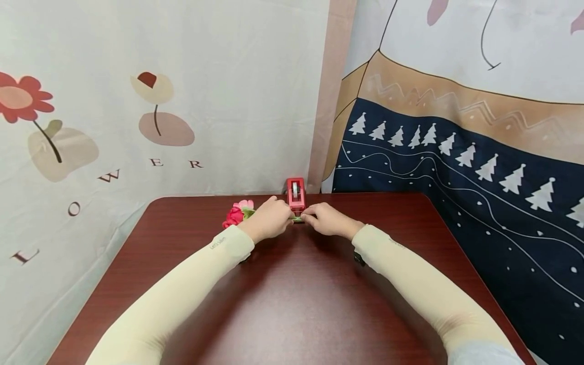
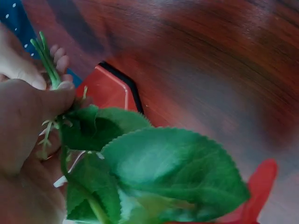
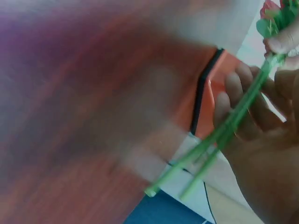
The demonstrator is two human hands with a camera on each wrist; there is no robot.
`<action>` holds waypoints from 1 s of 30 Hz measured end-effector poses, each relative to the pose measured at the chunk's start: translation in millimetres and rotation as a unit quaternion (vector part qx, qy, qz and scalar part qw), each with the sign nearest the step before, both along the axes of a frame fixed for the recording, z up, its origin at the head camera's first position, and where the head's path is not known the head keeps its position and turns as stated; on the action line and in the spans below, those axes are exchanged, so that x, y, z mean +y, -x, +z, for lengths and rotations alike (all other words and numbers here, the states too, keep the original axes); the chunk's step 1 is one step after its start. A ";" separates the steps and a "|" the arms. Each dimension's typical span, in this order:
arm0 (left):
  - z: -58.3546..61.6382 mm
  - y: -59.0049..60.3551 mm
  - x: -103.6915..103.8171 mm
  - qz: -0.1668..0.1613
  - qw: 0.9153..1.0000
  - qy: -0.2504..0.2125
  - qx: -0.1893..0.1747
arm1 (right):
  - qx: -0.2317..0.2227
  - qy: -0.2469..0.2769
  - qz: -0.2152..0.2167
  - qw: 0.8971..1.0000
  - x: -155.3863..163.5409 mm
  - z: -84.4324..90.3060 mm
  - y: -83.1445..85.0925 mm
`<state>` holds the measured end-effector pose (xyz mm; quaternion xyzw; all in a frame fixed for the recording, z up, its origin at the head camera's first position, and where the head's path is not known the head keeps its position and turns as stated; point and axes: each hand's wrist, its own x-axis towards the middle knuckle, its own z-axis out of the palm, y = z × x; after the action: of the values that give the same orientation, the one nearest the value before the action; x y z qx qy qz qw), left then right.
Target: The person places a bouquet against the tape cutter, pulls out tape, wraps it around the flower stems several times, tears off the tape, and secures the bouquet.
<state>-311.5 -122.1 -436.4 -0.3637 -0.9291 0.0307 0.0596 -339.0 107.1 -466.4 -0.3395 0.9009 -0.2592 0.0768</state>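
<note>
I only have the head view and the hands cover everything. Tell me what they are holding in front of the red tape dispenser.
Observer: Thin green stems. The right wrist view shows at least two lying side by side across the right hand.
Operator: Report the left hand's grip.
Observer: The left hand pinches the stems under its thumb, just above the leaves.
Operator: Say where the stem ends point.
Observer: In the right wrist view the cut ends stick out past the right hand, free, with the tape dispenser behind them.
</note>
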 end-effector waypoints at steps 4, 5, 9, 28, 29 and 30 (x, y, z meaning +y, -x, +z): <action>-0.2 -3.3 -0.8 -0.016 0.998 0.013 0.052 | -0.087 0.006 -0.001 0.996 0.2 6.9 13.1; -0.3 -4.0 -1.0 -0.019 0.998 0.016 0.063 | -0.108 0.009 0.000 0.994 0.5 7.7 16.3; -0.7 -6.8 -1.5 -0.030 0.994 0.025 0.103 | -0.186 0.034 0.008 0.982 2.2 11.8 24.3; -10.3 -10.1 -1.4 -0.057 0.963 0.060 0.257 | -0.317 0.084 0.017 0.945 4.0 6.7 35.1; -10.7 -9.9 -1.5 -0.056 0.963 0.059 0.257 | -0.310 0.080 0.014 0.947 4.2 7.0 35.3; -11.2 -9.9 -1.7 -0.055 0.964 0.057 0.254 | -0.301 0.075 0.012 0.951 4.5 7.5 35.5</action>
<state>-301.7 -123.8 -447.5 -0.3972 -0.8586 0.1717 0.2747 -374.5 111.5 -458.9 -0.2609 0.8100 -0.4151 0.3218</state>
